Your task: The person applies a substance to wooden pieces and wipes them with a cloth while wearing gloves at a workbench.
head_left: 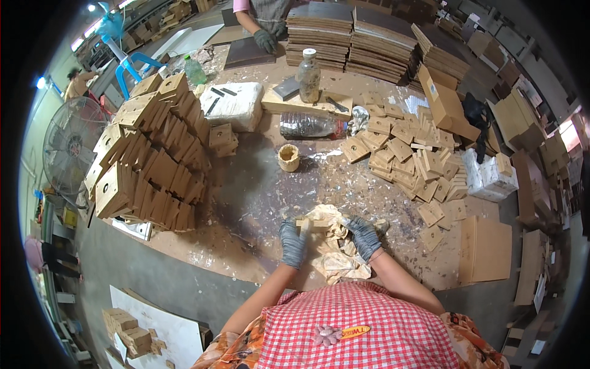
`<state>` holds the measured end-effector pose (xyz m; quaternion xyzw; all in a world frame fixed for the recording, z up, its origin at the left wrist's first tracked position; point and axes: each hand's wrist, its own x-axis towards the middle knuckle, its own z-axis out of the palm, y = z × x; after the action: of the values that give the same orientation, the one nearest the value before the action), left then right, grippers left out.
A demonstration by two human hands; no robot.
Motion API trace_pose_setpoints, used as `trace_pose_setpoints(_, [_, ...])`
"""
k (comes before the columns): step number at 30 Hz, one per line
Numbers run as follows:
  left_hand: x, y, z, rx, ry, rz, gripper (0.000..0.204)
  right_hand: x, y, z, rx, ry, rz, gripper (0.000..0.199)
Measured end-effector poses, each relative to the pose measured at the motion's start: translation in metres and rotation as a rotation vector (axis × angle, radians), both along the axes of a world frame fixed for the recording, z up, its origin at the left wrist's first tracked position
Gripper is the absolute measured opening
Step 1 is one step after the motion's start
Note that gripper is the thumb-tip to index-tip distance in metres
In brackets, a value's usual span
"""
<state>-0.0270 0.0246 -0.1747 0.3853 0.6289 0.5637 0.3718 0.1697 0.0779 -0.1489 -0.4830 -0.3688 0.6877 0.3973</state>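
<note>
Both my hands wear grey gloves and work close together at the table's near edge. My left hand (293, 245) is closed on the left end of a small wooden block (318, 223), seen edge-on. In my right hand (364, 237) is part of a crumpled cream cloth (338, 264), pressed near the block's right end; its fingertips are partly hidden. The rest of the cloth hangs down between my forearms. Beyond my hands stands a small round tub (288, 158) caked with tan paste.
Tall stacks of holed wooden blocks (153, 160) rise at left; a loose heap of similar blocks (405, 144) lies at right. Farther back are a white wrapped pack (231, 106), a lying plastic bottle (307, 125), a jar (309, 77) and board stacks (318, 37). A co-worker's gloved hand (265, 42) touches a dark board.
</note>
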Motion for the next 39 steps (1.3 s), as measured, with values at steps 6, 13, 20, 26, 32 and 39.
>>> trace_pose_setpoints(6, [0.0,0.0,0.009,-0.034,-0.1,-0.059,0.038,-0.028,-0.004,0.032,0.154,-0.25,0.173,0.022])
trace_pose_setpoints(13, [-0.002,0.001,0.003,-0.005,0.041,-0.021,0.034,-0.003,0.003,0.001,0.197,-0.214,0.082,0.023])
trace_pose_setpoints(20, [-0.005,0.003,0.005,-0.027,0.013,0.008,0.03,-0.03,-0.009,0.04,0.529,-0.354,0.145,0.019])
trace_pose_setpoints(26, [-0.016,0.025,0.03,0.06,0.24,-0.11,0.026,-0.017,0.019,0.049,0.16,-0.296,0.125,0.019])
trace_pose_setpoints(32, [-0.018,0.017,0.054,-0.153,-0.251,-0.149,0.028,-0.007,0.009,0.064,0.141,0.019,0.027,0.024])
trace_pose_setpoints(39, [-0.012,-0.003,0.073,-0.142,-0.215,-0.123,0.035,-0.031,0.004,0.071,0.133,-0.243,0.235,0.028])
